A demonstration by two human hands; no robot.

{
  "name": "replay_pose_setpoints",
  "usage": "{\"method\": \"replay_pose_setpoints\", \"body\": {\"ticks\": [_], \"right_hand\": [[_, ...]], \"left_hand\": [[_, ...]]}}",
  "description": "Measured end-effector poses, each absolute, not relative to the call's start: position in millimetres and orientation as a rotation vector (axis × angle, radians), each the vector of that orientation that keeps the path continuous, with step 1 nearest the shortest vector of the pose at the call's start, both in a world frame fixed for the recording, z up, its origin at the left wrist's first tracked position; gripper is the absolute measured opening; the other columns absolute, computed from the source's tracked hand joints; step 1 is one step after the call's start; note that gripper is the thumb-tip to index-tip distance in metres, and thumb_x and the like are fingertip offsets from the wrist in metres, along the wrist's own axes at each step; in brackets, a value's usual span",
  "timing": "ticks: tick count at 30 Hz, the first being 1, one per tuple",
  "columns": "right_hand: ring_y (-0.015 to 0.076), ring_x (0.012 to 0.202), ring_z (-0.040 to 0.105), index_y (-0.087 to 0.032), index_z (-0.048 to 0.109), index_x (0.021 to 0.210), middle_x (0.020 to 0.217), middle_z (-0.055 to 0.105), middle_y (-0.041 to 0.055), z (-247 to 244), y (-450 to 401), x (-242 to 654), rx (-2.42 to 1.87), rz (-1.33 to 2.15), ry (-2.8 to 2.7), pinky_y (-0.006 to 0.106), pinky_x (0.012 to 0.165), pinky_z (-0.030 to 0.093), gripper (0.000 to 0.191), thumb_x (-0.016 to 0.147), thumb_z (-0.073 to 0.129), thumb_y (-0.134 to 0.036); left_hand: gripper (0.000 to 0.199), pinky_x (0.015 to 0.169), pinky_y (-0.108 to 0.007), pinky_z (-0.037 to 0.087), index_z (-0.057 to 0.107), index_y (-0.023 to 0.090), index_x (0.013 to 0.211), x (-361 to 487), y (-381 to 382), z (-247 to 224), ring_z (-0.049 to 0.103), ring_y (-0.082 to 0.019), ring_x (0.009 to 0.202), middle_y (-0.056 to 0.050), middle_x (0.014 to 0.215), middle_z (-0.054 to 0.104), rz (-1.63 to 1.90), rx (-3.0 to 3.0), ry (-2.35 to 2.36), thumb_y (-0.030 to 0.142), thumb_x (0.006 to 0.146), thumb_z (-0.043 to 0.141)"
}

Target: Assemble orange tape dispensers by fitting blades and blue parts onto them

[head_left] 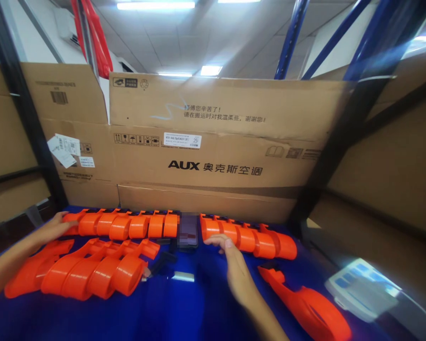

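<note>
My left hand is at the left end of the back row of orange plastic parts, its fingers on or beside the leftmost one; whether it grips that part is unclear. My right hand is just in front of the right back row of orange parts, fingers slightly spread and nothing visible in them. Another row of orange parts lies at the front left. One larger orange piece rests at the front right, beyond my right forearm.
Between the back rows stands a dark, partly blurred device. A black tool lies on the blue surface. At the right is a clear plastic box. Cardboard walls the back, with dark posts either side.
</note>
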State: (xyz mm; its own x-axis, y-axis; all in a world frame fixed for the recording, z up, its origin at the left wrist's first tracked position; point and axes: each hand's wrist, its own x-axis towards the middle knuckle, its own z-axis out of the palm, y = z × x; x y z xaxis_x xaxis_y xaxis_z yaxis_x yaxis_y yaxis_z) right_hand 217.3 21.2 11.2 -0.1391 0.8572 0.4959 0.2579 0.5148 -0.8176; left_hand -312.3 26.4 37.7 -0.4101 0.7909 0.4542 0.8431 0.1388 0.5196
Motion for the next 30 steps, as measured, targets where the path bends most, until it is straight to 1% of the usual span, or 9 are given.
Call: {"method": "replay_pose_setpoints", "body": {"ticks": [2,4,6,8,10,14,20,24,30], "right_hand": [[0.0280,0.108,0.064,-0.023,0.076,0.108,0.114,0.073,0.0088,10.4,22.1,217.4,-0.957,0.688,-1.674,0.044,0.106,0.046,0.065,0.106,0.022,-0.060],[0.0277,0.109,0.064,-0.023,0.076,0.106,0.113,0.073,0.0084,9.9,22.3,217.2,-0.955,0.685,-1.674,0.044,0.106,0.046,0.064,0.107,0.023,-0.059],[0.0273,0.108,0.065,-0.023,0.076,0.104,0.112,0.074,0.0079,9.9,21.7,217.1,-0.951,0.682,-1.668,0.043,0.106,0.046,0.063,0.107,0.024,-0.058],[0.0270,0.109,0.065,-0.023,0.076,0.104,0.111,0.074,0.0075,10.5,20.2,217.4,-0.946,0.679,-1.669,0.043,0.106,0.045,0.062,0.107,0.024,-0.057],[0.0268,0.109,0.065,-0.023,0.076,0.107,0.112,0.073,0.0073,11.7,18.3,218.0,-0.940,0.674,-1.686,0.042,0.106,0.045,0.062,0.108,0.023,-0.056],[0.0267,0.108,0.064,-0.023,0.075,0.109,0.111,0.073,0.0073,13.4,16.3,218.8,-0.938,0.656,-1.704,0.042,0.105,0.045,0.062,0.108,0.023,-0.055],[0.0269,0.107,0.065,-0.023,0.075,0.108,0.111,0.074,0.0072,14.0,18.3,219.1,-0.938,0.652,-1.713,0.042,0.104,0.046,0.062,0.108,0.022,-0.055],[0.0269,0.108,0.065,-0.023,0.076,0.106,0.112,0.073,0.0074,15.3,17.0,219.4,-0.931,0.655,-1.708,0.042,0.105,0.046,0.062,0.108,0.023,-0.055],[0.0274,0.109,0.064,-0.024,0.076,0.106,0.113,0.073,0.0071,15.4,13.7,218.7,-0.939,0.632,-1.718,0.044,0.104,0.046,0.060,0.108,0.024,-0.054]], "left_hand": [[0.075,0.082,-0.045,0.058,0.056,-0.004,0.124,-309.2,24.0,42.5,0.073,-0.034,0.093,-0.019,0.103,0.075,-1.028,-1.663,-2.353,0.062,0.091,0.049],[0.079,0.102,-0.055,0.049,0.048,-0.003,0.138,-297.3,19.6,47.9,0.062,-0.043,0.121,-0.025,0.129,0.067,-0.953,-1.713,-2.308,0.062,0.093,0.049],[0.072,0.116,-0.053,0.037,0.045,0.009,0.146,-276.3,10.2,51.3,0.049,-0.040,0.139,-0.016,0.150,0.055,-0.905,-1.850,-2.188,0.060,0.095,0.049],[0.065,0.119,-0.048,0.035,0.038,0.024,0.153,-249.7,-5.5,50.5,0.044,-0.033,0.144,-0.005,0.159,0.048,-0.801,-2.225,-1.922,0.054,0.097,0.051],[0.075,0.118,-0.051,0.037,0.033,0.034,0.158,-222.6,-25.4,45.3,0.040,-0.035,0.148,-0.003,0.166,0.040,-0.446,-2.649,-1.578,0.052,0.092,0.062],[0.103,0.119,-0.057,0.035,0.025,0.042,0.162,-182.7,-55.4,29.2,0.038,-0.039,0.149,-0.002,0.167,0.037,-0.156,-2.768,-1.368,0.042,0.076,0.082],[0.095,0.117,-0.056,0.036,0.025,0.042,0.161,-164.6,-50.1,13.5,0.048,-0.035,0.142,-0.003,0.158,0.051,-0.182,-2.727,-1.304,0.018,0.082,0.071],[0.084,0.113,-0.052,0.040,0.033,0.041,0.159,-158.9,-45.9,4.2,0.054,-0.034,0.135,-0.005,0.152,0.057,-0.254,-2.679,-1.246,0.025,0.086,0.071],[0.079,0.106,-0.048,0.045,0.035,0.036,0.159,-150.1,-47.3,-6.2,0.061,-0.034,0.124,-0.008,0.145,0.063,-0.263,-2.627,-1.146,0.052,0.089,0.069]]}}
